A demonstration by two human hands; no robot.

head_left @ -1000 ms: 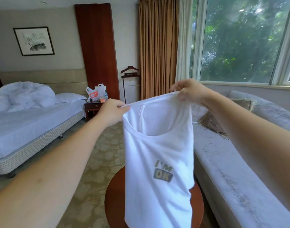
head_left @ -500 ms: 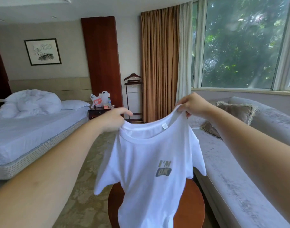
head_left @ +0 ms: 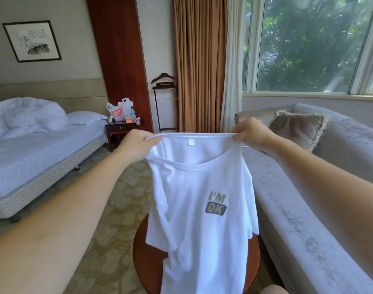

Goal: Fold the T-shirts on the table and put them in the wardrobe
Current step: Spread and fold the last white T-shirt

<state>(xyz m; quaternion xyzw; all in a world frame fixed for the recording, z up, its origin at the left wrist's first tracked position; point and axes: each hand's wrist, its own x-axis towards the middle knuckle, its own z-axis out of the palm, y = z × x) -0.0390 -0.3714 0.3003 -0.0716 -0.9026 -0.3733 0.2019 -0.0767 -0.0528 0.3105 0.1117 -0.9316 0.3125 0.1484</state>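
Surroundings: sofa (head_left: 297, 219) is running along the right, cushion (head_left: 297, 128) lying on it; bed (head_left: 33, 149) at left; T-shirt (head_left: 198, 209) is hiding most of the round counter (head_left: 147, 262).
Containers: plastic bag (head_left: 117, 111) is sitting on the nightstand (head_left: 121, 127); contents cannot be made out.
T-shirt: white, "I'M OK" print facing the camera, hanging in air above the counter.
Left hand (head_left: 136, 145): pinching the collar's left end.
Right hand (head_left: 251, 132): pinching its right end, collar stretching taut between.

White T-shirt (head_left: 198, 219), grey "I'M OK" print; reddish-brown table (head_left: 147, 262); tan curtain (head_left: 199, 60).
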